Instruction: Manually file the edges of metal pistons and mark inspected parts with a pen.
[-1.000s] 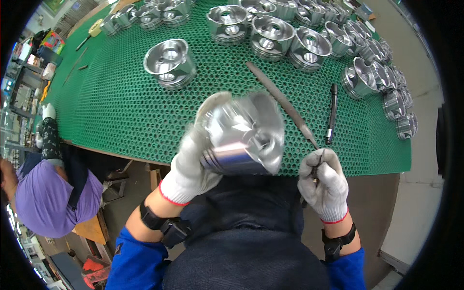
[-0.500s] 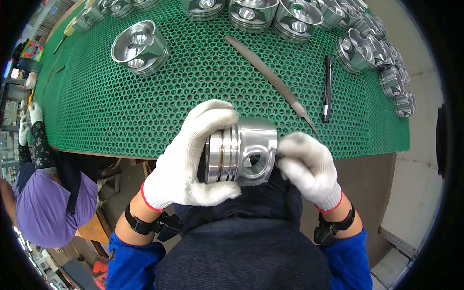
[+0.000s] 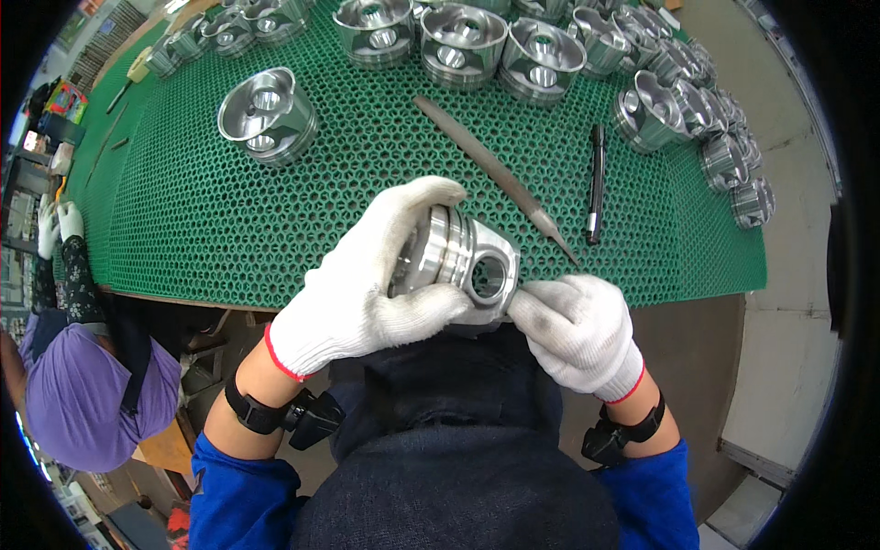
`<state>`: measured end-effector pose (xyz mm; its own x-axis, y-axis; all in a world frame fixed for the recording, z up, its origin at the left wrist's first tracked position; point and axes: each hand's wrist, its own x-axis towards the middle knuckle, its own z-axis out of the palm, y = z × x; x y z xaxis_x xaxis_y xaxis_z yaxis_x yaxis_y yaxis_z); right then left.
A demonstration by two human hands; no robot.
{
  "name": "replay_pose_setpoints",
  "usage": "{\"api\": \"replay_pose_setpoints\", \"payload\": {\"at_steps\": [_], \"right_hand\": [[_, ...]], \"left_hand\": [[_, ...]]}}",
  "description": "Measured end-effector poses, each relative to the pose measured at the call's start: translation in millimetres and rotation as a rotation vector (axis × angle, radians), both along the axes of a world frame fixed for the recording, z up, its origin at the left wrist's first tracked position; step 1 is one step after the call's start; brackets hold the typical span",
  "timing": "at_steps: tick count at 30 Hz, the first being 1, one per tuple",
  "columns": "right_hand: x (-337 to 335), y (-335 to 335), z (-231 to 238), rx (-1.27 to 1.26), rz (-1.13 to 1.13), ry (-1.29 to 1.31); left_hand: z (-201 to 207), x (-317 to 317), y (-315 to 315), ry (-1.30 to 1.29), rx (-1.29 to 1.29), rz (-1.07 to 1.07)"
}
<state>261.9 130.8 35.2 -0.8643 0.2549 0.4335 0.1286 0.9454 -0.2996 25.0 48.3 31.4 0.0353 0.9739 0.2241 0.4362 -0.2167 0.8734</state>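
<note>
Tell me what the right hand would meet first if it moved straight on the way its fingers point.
Probably the metal piston held in the left hand: the right hand points at its nearer end and may be touching it; depth there is unclear.

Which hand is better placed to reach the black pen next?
Likely your right hand: it's nearer the pen, while your left hand holds the piston. Whether the right holds anything is hidden.

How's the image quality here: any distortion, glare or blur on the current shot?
Head view: fisheye bends the green mat's edge, with black corners; head view: bright glints on the held piston and the standing piston; head view: left hand and right hand look reasonably sharp.
</note>
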Motion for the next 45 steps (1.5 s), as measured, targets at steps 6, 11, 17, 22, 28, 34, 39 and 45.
{"api": "replay_pose_setpoints", "payload": {"at_steps": [6,11,17,22,28,34,39,45], "right_hand": [[12,-12,-20,-0.079,0.009,-0.046],[6,2,-8,-0.078,-0.185,0.076],[-13,19,-33,0.028,-0.289,0.014],[-8,18,-29,0.042,-0.275,-0.004],[-17,18,-26,-0.022,-0.274,-0.029],[-13,17,-31,0.01,-0.305,-0.068],[-9,20,-31,0.036,-0.304,-0.04],[-9,15,-28,0.013,-0.337,-0.07]], "left_hand": [[-21,-12,5,-0.192,0.102,0.136],[-19,-58,-29,0.162,0.188,0.16],[16,-67,-67,0.561,-0.024,0.27],[29,-97,-64,0.669,-0.048,0.378],[28,-252,-91,1.01,-0.272,1.01],[22,-242,-50,1.151,0.151,0.837],[17,-191,13,0.725,-0.119,0.349],[32,-133,11,0.825,0.129,0.198]]}}
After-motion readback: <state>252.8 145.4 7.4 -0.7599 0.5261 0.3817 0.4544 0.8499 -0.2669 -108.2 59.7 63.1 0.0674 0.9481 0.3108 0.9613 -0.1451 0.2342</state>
